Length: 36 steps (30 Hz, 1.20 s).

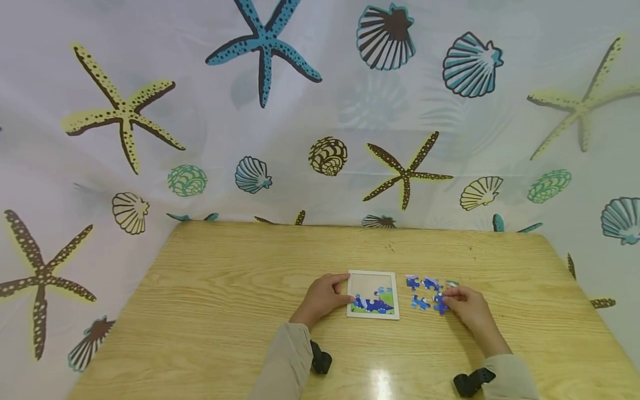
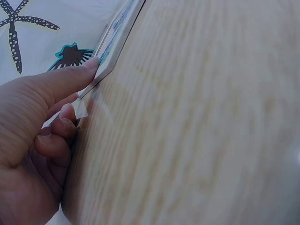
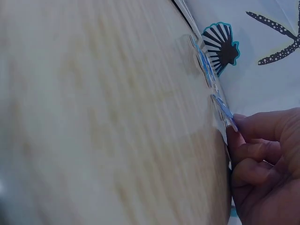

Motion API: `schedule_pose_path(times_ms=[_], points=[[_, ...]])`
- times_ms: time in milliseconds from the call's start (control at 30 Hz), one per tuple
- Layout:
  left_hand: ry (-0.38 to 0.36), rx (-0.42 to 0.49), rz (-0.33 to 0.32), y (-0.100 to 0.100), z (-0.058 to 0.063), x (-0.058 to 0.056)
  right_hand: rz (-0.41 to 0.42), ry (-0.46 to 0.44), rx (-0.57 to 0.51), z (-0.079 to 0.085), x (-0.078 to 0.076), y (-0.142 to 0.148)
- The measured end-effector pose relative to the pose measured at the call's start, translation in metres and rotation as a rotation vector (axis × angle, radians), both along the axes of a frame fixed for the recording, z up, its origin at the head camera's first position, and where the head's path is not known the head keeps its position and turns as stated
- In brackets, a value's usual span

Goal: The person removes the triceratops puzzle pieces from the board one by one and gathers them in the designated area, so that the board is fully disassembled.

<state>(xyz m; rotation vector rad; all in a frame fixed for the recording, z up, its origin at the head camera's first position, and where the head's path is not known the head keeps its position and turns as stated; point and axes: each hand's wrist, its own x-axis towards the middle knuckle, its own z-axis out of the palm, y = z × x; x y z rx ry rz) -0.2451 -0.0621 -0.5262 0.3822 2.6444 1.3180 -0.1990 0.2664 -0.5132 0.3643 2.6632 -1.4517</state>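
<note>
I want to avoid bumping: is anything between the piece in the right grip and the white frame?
Yes, loose pieces lie flat on the table, between the pinched piece at the right grip and the frame.

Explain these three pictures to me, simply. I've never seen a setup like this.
There is no robot here: these are a person's own two hands. The widest picture comes from a camera on the head, looking forward and down. The other two come from cameras on the wrists, each looking at its own hand; the black devices at the sleeves are probably those.

On the wooden table lies a white frame, its lower part filled with puzzle pieces. To its right lie loose pieces. Behind hangs a cloth printed with starfish and shells.

The left hand holds the frame's left side. The right hand pinches a blue piece.
</note>
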Motion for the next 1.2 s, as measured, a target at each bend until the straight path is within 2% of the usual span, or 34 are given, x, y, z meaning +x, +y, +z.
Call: schedule_pose_path(times_ms=[67,200,567,900,1200], points=[[0.004,0.008,-0.004,0.000,0.001,0.000,0.017,0.016,0.047,-0.001,0.000,0.001],[0.006,0.007,-0.003,0.000,0.001,-0.001,0.028,0.027,0.053,-0.001,0.001,0.001],[0.006,0.012,-0.009,-0.001,0.001,-0.002,0.009,0.017,0.009,0.000,0.002,0.000],[-0.001,0.012,-0.012,-0.002,-0.001,-0.001,-0.001,0.050,0.004,0.002,0.002,-0.005],[0.021,0.011,-0.011,-0.001,-0.001,0.000,0.044,0.060,-0.058,0.005,-0.005,-0.026]])
